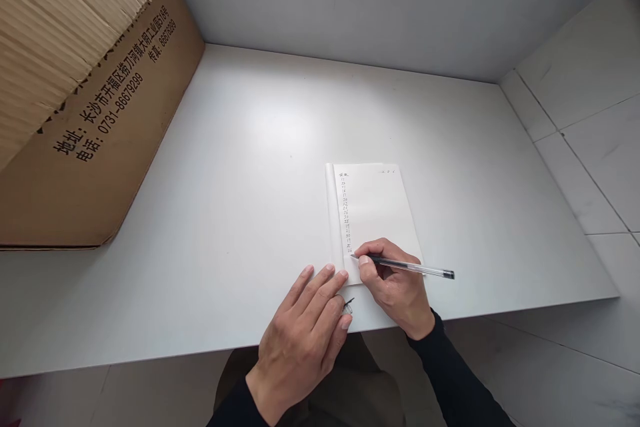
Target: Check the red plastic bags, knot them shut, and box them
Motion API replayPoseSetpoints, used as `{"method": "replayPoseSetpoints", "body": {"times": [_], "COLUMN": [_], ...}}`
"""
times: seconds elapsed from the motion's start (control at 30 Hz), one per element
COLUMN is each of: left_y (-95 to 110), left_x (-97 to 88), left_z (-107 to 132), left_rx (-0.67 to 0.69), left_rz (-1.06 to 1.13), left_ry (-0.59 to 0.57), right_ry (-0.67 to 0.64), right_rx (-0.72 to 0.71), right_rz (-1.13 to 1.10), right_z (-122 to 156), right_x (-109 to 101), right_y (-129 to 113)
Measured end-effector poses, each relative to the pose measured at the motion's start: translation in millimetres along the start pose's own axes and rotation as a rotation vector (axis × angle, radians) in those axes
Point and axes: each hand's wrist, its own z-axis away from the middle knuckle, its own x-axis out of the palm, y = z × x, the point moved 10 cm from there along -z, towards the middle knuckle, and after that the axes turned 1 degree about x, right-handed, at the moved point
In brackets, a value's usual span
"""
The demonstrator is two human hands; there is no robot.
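A small white notepad (375, 210) lies on the white table (260, 167), with a column of handwritten numbers down its left side. My right hand (395, 287) pinches a clear ballpoint pen (407, 267), its tip resting on the page just below the last number. My left hand (305, 330) lies flat with fingers stretched out, the fingertips pressing the notepad's lower left corner. A small dark mark or object peeks out under my left fingers; I cannot make it out.
A large brown cardboard box (100, 127) with printed black characters leans over the table's left side, with stacked corrugated sheets (60, 13) above it. A grey wall (400, 7) backs the table. Tiled floor (590, 133) lies to the right.
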Motion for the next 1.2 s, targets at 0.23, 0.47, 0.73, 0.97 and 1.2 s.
{"method": "replayPoseSetpoints", "body": {"times": [0.23,0.47,0.73,0.97,1.2], "left_y": [1.7,2.2,1.7,1.8,3.4], "left_x": [-0.6,-0.3,-0.6,1.4,-0.2], "left_z": [-1.0,-2.9,-2.2,-2.6,-2.2], "left_rx": [0.005,0.007,0.002,0.010,0.011], "left_rz": [-0.008,-0.015,-0.010,-0.019,-0.027], "left_ry": [0.010,0.008,0.006,0.002,0.008], "right_ry": [-0.008,-0.012,-0.015,-0.018,-0.013], "right_rx": [-0.004,-0.009,-0.016,-0.021,-0.024], "right_rz": [0.001,0.003,0.009,0.019,0.026], "right_z": [0.8,-0.2,-1.1,0.2,-0.3], "right_x": [-0.2,0.2,0.3,1.8,0.9], "right_y": [-1.0,-1.7,-3.0,-2.4,-3.1]}}
